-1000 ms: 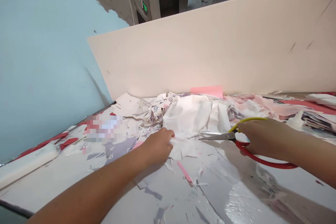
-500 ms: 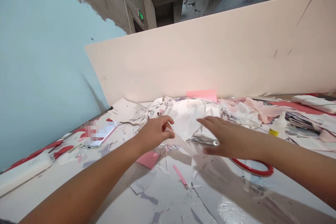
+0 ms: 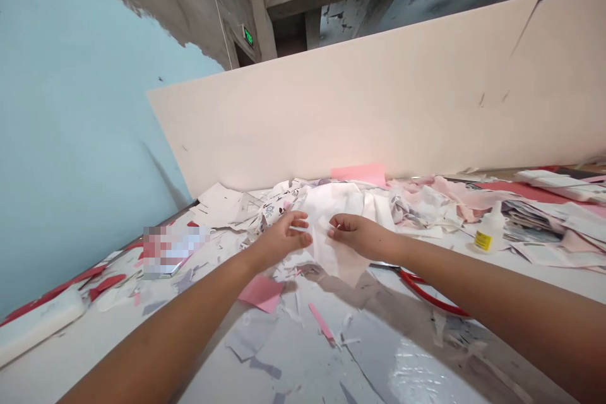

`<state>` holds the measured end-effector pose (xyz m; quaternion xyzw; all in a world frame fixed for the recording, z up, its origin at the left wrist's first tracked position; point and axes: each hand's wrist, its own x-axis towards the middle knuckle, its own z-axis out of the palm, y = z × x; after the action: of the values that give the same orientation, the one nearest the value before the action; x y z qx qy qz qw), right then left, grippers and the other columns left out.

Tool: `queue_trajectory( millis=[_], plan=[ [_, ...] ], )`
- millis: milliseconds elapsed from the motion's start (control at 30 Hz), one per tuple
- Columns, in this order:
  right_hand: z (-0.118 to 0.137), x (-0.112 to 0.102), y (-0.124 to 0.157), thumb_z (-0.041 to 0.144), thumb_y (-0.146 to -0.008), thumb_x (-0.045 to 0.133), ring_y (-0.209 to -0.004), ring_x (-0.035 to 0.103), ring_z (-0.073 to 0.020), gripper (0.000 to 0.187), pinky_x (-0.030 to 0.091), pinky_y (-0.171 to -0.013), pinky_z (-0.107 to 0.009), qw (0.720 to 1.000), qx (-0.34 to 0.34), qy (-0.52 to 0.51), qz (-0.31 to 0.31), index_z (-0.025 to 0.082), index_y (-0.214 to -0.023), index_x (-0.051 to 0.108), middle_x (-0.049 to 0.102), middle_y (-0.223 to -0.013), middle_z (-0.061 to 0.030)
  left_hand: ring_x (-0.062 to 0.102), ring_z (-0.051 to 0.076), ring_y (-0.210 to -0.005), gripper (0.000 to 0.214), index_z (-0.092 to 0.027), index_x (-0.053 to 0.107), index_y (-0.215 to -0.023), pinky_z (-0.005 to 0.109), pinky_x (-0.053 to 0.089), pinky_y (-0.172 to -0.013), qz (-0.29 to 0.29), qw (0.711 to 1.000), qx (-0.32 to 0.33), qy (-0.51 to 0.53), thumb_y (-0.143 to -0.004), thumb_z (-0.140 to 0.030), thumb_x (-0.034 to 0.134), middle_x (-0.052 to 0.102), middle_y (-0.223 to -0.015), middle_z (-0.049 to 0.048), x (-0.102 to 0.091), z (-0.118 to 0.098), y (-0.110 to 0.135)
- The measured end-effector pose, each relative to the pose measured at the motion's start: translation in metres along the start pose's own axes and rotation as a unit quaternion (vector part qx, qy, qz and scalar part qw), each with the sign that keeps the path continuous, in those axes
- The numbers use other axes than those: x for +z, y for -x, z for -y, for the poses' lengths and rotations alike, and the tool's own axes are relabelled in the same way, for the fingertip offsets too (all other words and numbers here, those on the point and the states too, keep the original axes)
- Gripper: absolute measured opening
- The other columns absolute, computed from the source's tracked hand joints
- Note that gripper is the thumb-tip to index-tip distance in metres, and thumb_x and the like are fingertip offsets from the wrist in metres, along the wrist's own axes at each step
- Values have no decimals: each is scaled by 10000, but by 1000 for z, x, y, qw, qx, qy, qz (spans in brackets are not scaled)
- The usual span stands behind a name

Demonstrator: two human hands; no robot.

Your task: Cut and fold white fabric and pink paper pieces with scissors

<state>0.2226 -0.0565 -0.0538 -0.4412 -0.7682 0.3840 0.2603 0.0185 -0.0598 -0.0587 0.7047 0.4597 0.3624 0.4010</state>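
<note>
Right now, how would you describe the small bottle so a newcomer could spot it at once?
From the long pale board behind the table, look down to the right, past the person's right hand: a small white squeeze bottle stands beside a pile of printed papers. Its yellow label sets it apart from flat scraps.

left hand, right hand on paper

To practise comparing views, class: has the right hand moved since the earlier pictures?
Yes, leftward: the right hand now sits just below the pink card, having been far to its right.
</note>
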Motion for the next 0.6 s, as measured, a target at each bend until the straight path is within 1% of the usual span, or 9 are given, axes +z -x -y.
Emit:
queue_trajectory(
  millis=[33,100,167,233,300,367,467,533,600],
  plan=[
    [-2,3,1,441,-780,375,-470,362,-71,231,289,-417,-186,1000,-1,-15,-12,214,-772,415,396,-594,53,550,183,-860,622,-214,410,-1160,295,425,-686,15,999,-15,24,-604,-363,644,514,-1076,119,4,4,1],
    [-5,9,2,449,-794,344,-451,347,-72,223,277,-406,-185,999,-13,-25,-44,230,-802,385,389,-580,61,578,169,-738,680,-198,388,-1181,273,422,-612,30,997,-39,52,-578,-332,674,578,-926,102,12,8,1],
    [-6,13,2,444,-799,337,-439,324,-73,221,262,-406,-187,996,-30,7,-85,227,-769,368,382,-557,65,582,151,-623,578,-160,462,-1080,240,394,-538,17,997,-49,64,-568,-307,684,602,-748,60,16,9,-2],
    [-7,14,1,440,-803,329,-435,304,-77,235,254,-417,-195,990,-40,54,-122,221,-724,355,372,-533,66,582,140,-578,452,-141,508,-949,218,367,-503,-2,995,-54,80,-563,-295,688,594,-670,36,17,8,-4],
    [-8,14,1,441,-805,321,-441,301,-86,246,259,-433,-205,984,-43,88,-150,219,-700,340,357,-511,67,574,120,-561,373,-146,515,-853,201,354,-489,-21,991,-58,117,-559,-291,693,576,-632,10,18,6,-4],
    [-9,15,2,440,-811,302,-457,327,-101,251,271,-453,-215,979,-52,97,-172,222,-689,322,362,-505,64,554,92,-558,309,-160,509,-800,187,356,-486,-29,980,-62,188,-588,-315,671,557,-631,-11,21,4,-1],
    [-10,20,4,441,-823,268,-484,379,-125,255,289,-477,-228,973,-62,94,-201,227,-688,300,382,-506,58,553,91,-594,295,-178,502,-827,211,407,-528,10,953,-88,289,-652,-393,604,565,-719,2,32,2,5],
    [-10,24,5,442,-829,249,-489,400,-137,254,296,-483,-234,970,-62,93,-214,231,-693,292,386,-504,56,558,100,-581,324,-174,499,-855,238,431,-545,30,949,-114,293,-670,-430,575,574,-744,22,42,3,7],
    [-10,28,6,445,-831,239,-484,408,-144,253,299,-480,-237,969,-58,93,-220,234,-698,287,389,-504,55,541,89,-519,325,-166,498,-836,230,427,-511,2,956,-127,263,-686,-449,548,576,-696,23,50,5,7]
  ],
)
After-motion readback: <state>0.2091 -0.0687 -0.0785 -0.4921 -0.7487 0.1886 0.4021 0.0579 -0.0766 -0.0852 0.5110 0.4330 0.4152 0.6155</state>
